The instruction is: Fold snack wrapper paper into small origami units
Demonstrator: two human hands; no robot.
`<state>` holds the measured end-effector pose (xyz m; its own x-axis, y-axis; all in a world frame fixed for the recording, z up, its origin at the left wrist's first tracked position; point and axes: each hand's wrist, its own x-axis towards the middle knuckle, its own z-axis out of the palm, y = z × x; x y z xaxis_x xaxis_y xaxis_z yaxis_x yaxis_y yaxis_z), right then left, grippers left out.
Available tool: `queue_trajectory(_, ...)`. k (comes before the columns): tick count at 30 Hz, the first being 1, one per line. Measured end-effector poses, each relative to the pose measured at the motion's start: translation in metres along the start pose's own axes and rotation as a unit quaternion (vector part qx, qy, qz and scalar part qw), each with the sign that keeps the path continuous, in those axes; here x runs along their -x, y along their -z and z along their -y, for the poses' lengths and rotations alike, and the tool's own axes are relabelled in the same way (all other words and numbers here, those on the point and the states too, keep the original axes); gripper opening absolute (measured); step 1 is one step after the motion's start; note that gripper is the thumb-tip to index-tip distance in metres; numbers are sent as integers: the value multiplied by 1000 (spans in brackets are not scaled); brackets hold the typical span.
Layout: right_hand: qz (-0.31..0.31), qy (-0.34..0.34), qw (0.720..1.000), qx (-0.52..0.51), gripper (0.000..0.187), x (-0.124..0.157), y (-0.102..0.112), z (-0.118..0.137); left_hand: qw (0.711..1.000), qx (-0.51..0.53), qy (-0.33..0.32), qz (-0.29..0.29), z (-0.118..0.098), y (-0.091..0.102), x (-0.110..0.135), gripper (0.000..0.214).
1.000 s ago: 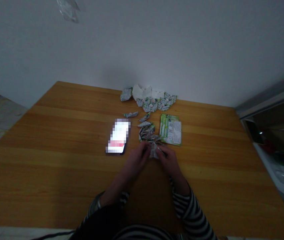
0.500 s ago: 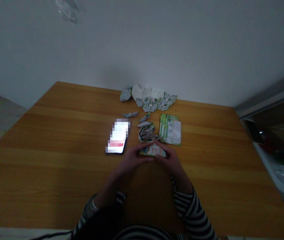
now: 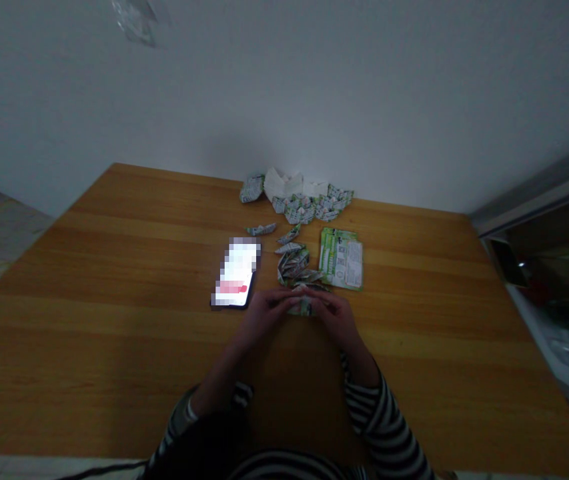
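Between my two hands is a small printed sheet of paper (image 3: 303,308), mostly covered by my fingers. My left hand (image 3: 265,313) pinches its left side, and my right hand (image 3: 335,315) pinches its right side, fingertips nearly meeting in the middle. Just beyond my fingers lies a cluster of folded paper pieces (image 3: 294,264) with green and grey print. To its right rests a stack of green-and-white printed sheets (image 3: 341,259). A lit phone (image 3: 237,273), its screen blurred out, lies left of the folded pieces.
Folded paper shapes (image 3: 300,208) and white paper (image 3: 283,183) sit against the wall at the table's (image 3: 114,267) back edge. A lone folded strip (image 3: 261,230) lies beyond the phone. A shelf (image 3: 554,320) with dark items stands to the right.
The sheet lay flatter with its printed face showing; now its upper part is turned over under my fingers, and less of it shows. My fingers have closed in on it.
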<state>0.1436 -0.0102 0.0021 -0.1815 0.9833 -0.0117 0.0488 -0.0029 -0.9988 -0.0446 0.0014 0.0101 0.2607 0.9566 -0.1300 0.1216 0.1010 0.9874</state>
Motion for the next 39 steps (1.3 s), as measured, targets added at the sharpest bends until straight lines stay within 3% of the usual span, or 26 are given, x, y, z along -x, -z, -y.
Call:
queue_trajectory(4,-45,-12,999,16,20,0,-2,1,1000,6,-2,-27,3,3,-1,24)
queue_trajectory(9,-59,-2,998,5,20,0,4,-2,998,-6,-55,29,-2,6,-1,27)
queue_trajectory(13,-71,-16,997,9,16,0,6,-3,997,-9,-56,56,-5,5,-1,28)
queue_trajectory(23,-122,-24,992,13,8,0,2,-4,996,-16,-69,52,1,2,2,22)
queue_trajectory(28,-121,-24,992,20,6,-1,0,-2,995,-62,-66,-31,3,0,0,17)
queue_trajectory(32,-140,-28,990,12,6,0,-4,-1,997,-17,-65,-45,1,-1,0,14)
queue_trajectory(36,-164,-35,986,15,6,1,-10,0,991,0,-61,-116,-1,-6,1,11)
queue_trajectory(39,-192,-36,980,26,7,1,-9,-2,989,11,-21,-147,-4,-6,0,11)
